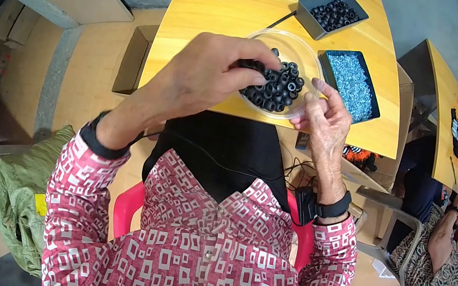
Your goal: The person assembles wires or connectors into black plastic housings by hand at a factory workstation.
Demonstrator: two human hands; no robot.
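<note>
The black rings are small and round, each with a hole in the middle, and they lie in a heap inside a clear plastic bowl on the yellow table. The left hand comes over the near rim of the bowl, knuckles up, and its fingers are curled together, pinching a few rings at the left side of the heap. The right hand stands at the right rim of the bowl, palm toward the heap; its fingers are loosely bent and a little apart, and I cannot tell if they hold something. Just right of these fingers is a dark tray of shiny blue-silver pieces. Beyond the fingertips, farther on the table, stands a grey tray with more black rings.
</note>
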